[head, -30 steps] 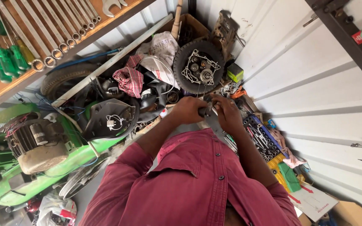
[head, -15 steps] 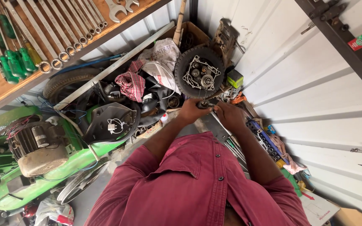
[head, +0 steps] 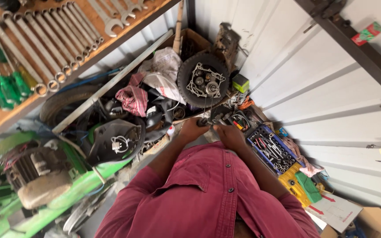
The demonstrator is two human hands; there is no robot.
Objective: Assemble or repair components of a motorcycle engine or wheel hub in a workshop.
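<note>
My left hand [head: 193,129] and my right hand [head: 229,134] meet in front of me, both closed on a small dark metal part [head: 209,120]. Two thin cables run from that part up toward the metal hub of a small black wheel [head: 201,79], which leans among clutter just beyond my hands. My red shirt sleeves fill the lower middle of the view. The exact shape of the part is hidden by my fingers.
A blue socket tray [head: 270,147] and yellow case [head: 293,184] lie right of my hands. Left are a red checked cloth [head: 132,99], a dark cover [head: 113,141], a tyre [head: 62,105] and a green machine with an engine [head: 36,176]. Wrenches [head: 45,48] hang on a wooden board.
Both hands stay together on the small part and have sunk slightly lower in the frame. The view has shifted a little, showing more of the socket tray.
</note>
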